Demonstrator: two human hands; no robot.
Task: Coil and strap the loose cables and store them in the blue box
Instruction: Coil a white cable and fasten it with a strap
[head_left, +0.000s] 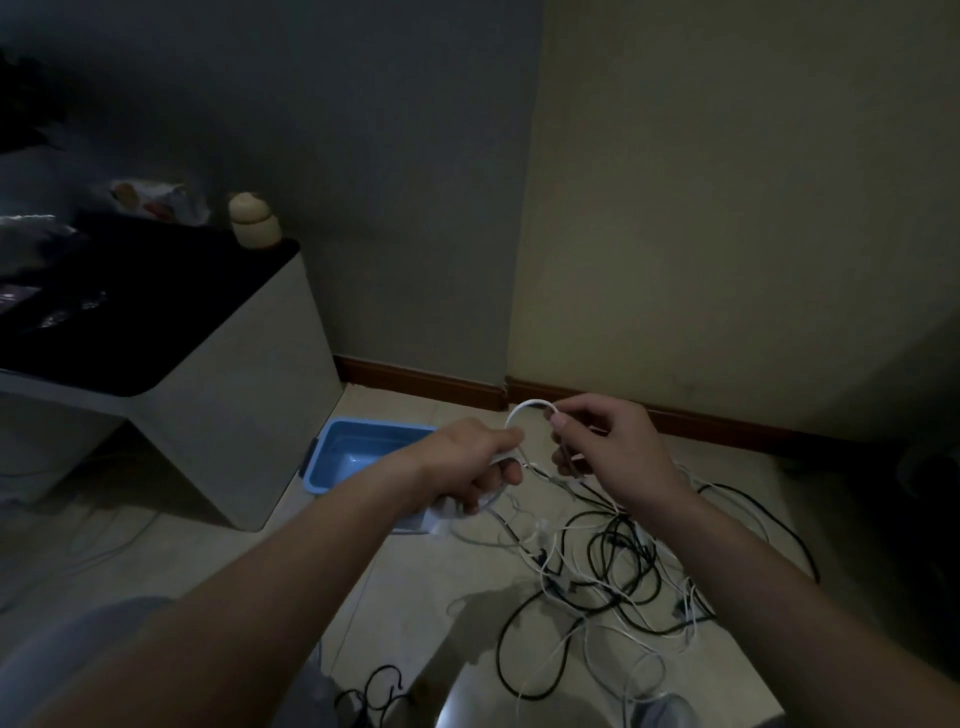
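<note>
My left hand (475, 465) grips a white cable bundle with its plug end (441, 514), held above the floor. A white cable loop (524, 408) arches from that hand to my right hand (602, 447), which pinches it between thumb and fingers. The blue box (358, 457) stands open on the floor just behind my left hand, partly hidden by my forearm; its visible inside holds nothing. A tangle of black and white loose cables (618, 566) lies on the floor below my right hand.
A white cabinet with a dark top (218, 395) stands left of the box. Walls with a brown skirting board (431, 382) close the corner behind. More black cable (379, 691) lies near the bottom edge. The room is dim.
</note>
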